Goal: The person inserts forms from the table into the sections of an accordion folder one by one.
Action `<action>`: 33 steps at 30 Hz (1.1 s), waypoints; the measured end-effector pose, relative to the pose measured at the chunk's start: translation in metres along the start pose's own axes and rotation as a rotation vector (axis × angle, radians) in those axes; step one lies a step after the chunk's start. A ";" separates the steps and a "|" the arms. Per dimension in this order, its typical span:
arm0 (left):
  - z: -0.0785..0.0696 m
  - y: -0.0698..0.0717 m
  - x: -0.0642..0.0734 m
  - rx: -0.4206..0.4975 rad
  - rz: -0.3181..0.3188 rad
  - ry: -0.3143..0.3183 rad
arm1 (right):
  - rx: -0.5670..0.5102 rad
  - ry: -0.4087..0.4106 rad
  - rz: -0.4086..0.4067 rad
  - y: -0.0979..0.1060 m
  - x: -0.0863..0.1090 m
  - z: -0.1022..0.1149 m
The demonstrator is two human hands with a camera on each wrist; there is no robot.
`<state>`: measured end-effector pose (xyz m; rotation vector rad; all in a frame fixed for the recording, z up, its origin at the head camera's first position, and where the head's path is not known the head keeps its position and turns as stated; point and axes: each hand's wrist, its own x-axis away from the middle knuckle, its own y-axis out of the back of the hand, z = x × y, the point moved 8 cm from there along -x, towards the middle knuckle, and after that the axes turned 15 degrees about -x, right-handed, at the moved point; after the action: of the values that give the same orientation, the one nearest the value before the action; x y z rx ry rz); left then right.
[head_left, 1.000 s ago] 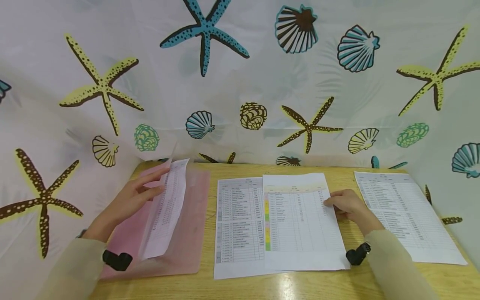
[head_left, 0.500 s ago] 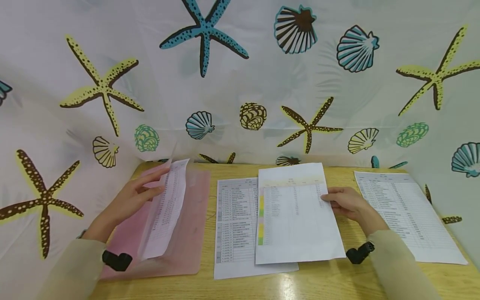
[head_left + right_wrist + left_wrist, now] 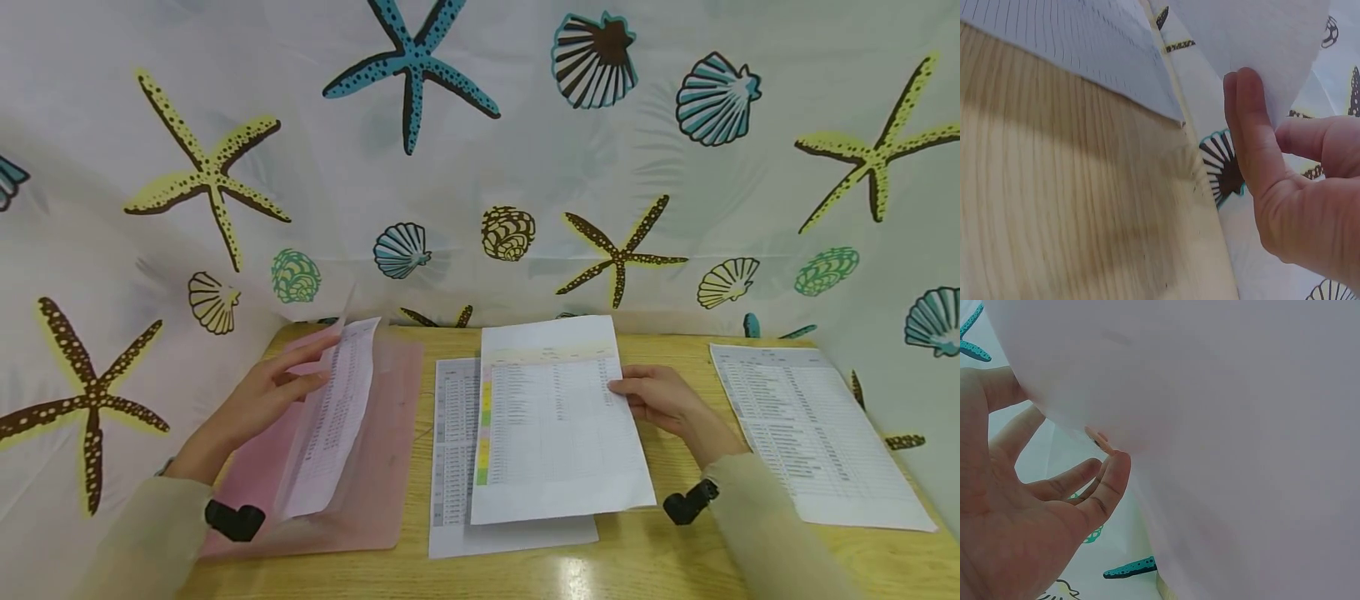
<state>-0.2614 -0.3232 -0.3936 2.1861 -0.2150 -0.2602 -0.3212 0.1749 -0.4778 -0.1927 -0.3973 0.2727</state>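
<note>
Sheet (image 3: 555,458) with coloured strip (image 3: 483,454), pinched at its right edge by the right hand (image 3: 663,396), tilted above a printed page (image 3: 455,458) at mid-frame, probably gripped there to leave most print uncovered; lower left, translucent cover (image 3: 1210,425) of pink folder (image 3: 386,492) propped by the left hand (image 3: 273,383), fingers apart, seemingly so it cannot drop.

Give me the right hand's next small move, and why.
Probably carry the color-striped sheet left toward the pink folder. The right hand pinches the sheet's edge, and the left hand touches the folder's raised translucent flap, so it seems ready to receive paper.
</note>
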 end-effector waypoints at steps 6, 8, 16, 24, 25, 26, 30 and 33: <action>-0.001 -0.001 0.000 -0.012 -0.005 -0.002 | 0.000 0.002 0.013 -0.020 -0.007 0.002; -0.001 -0.001 0.000 -0.014 -0.005 0.000 | -0.002 0.007 0.022 -0.026 -0.009 0.003; -0.002 -0.001 -0.001 -0.008 0.009 0.007 | -0.029 0.019 0.040 -0.045 -0.017 0.004; -0.001 0.000 0.000 -0.006 0.008 -0.003 | -0.044 0.025 0.059 -0.068 -0.024 0.005; -0.002 0.000 0.000 -0.005 0.007 -0.004 | -0.045 0.023 0.058 -0.071 -0.025 0.005; -0.002 0.000 0.000 -0.004 0.005 -0.006 | -0.047 0.022 0.057 -0.074 -0.026 0.005; -0.004 0.001 0.000 0.002 -0.004 -0.016 | -0.053 0.022 0.059 -0.084 -0.030 0.005; -0.003 0.000 -0.001 0.002 -0.003 -0.021 | -0.051 0.018 0.060 -0.092 -0.032 0.004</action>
<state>-0.2613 -0.3207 -0.3924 2.1869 -0.2241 -0.2853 -0.3309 0.0791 -0.4634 -0.2574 -0.3808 0.3196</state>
